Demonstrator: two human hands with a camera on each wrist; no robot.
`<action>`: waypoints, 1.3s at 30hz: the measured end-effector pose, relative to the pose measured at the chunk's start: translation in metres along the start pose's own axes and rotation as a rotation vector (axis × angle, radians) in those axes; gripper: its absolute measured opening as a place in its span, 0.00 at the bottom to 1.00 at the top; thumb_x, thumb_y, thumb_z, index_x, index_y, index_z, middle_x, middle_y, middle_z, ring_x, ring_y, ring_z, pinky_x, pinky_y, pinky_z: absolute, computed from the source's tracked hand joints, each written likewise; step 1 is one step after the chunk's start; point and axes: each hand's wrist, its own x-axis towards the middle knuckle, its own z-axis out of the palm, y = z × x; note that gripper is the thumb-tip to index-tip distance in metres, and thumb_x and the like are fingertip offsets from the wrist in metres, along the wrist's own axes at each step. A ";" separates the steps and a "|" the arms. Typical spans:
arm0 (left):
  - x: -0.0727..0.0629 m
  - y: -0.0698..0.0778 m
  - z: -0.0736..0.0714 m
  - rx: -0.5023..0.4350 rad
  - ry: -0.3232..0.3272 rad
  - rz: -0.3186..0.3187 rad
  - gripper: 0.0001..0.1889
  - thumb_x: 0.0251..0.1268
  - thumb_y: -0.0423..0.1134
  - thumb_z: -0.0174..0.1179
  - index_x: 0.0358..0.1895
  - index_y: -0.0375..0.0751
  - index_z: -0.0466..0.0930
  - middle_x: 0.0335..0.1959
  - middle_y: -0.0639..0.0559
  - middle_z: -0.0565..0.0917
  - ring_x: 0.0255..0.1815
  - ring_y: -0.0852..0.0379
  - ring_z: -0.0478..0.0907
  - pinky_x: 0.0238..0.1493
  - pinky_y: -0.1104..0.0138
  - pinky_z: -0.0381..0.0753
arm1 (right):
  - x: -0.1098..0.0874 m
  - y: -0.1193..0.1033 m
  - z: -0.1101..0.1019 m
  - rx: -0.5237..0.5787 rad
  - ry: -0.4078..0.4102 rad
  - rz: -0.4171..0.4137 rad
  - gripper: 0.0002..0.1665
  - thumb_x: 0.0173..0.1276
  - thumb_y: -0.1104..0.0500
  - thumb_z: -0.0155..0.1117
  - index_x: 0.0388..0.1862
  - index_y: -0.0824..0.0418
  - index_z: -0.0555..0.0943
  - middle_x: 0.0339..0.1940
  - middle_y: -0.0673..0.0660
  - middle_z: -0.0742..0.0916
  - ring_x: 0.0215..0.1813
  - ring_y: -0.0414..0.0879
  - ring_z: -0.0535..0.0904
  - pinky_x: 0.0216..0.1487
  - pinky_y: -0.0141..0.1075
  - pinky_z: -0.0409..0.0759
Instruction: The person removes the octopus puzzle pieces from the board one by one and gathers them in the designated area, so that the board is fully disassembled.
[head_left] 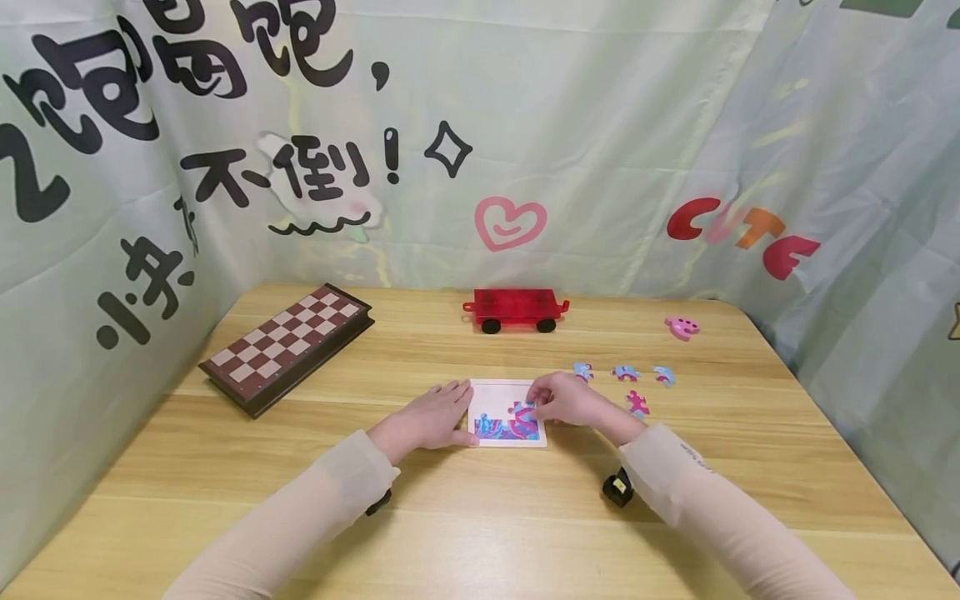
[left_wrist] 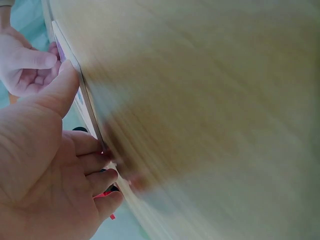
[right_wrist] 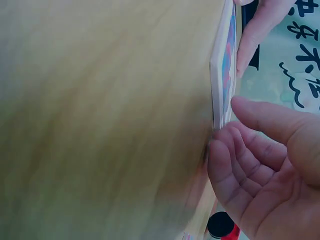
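A white-framed jigsaw puzzle (head_left: 495, 392) lies flat on the table, its lower part and right side filled with blue, pink and purple pieces. My left hand (head_left: 435, 414) rests along the frame's left edge, fingers extended at the upper corner and thumb at the lower one. At the right side, my right hand (head_left: 562, 400) pinches a pink-and-blue puzzle piece (head_left: 520, 410) between thumb and bent fingers, low over the board. In the right wrist view, the right thumb and fingertips meet the frame's edge (right_wrist: 216, 90), and the hand hides most of the piece.
Loose puzzle pieces lie to the right: blue ones (head_left: 626, 373) in a row and a pink one (head_left: 637, 403) below. A pink piece-like item (head_left: 682, 327) sits farther back. A red toy wagon (head_left: 517, 308) stands behind the puzzle, a folded chessboard (head_left: 288, 346) at left.
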 end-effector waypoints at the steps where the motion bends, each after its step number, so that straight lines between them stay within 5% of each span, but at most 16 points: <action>1: 0.000 0.000 0.000 -0.001 0.000 -0.001 0.44 0.62 0.62 0.49 0.70 0.32 0.50 0.72 0.42 0.49 0.71 0.48 0.45 0.68 0.56 0.47 | 0.000 0.000 0.000 -0.020 0.006 0.001 0.07 0.55 0.66 0.68 0.32 0.64 0.80 0.20 0.50 0.77 0.20 0.41 0.70 0.22 0.32 0.72; 8: -0.001 0.001 -0.001 -0.006 -0.001 -0.001 0.44 0.62 0.61 0.50 0.70 0.32 0.50 0.72 0.42 0.49 0.71 0.47 0.45 0.68 0.56 0.47 | 0.004 -0.002 0.002 -0.111 0.022 0.003 0.08 0.54 0.66 0.70 0.31 0.61 0.79 0.22 0.50 0.77 0.27 0.43 0.70 0.29 0.34 0.71; 13: -0.002 0.001 -0.002 -0.004 -0.003 0.002 0.44 0.62 0.61 0.50 0.70 0.31 0.50 0.72 0.42 0.49 0.71 0.47 0.44 0.68 0.56 0.47 | 0.004 -0.002 0.002 -0.166 0.029 -0.070 0.10 0.54 0.66 0.70 0.31 0.60 0.77 0.25 0.49 0.77 0.30 0.44 0.70 0.34 0.35 0.71; 39: 0.000 0.001 0.000 -0.002 0.000 -0.008 0.44 0.62 0.61 0.50 0.70 0.32 0.50 0.72 0.42 0.49 0.71 0.48 0.45 0.68 0.56 0.48 | 0.003 0.004 -0.003 -0.100 -0.107 -0.071 0.05 0.61 0.67 0.63 0.35 0.62 0.84 0.23 0.49 0.77 0.27 0.42 0.68 0.29 0.33 0.69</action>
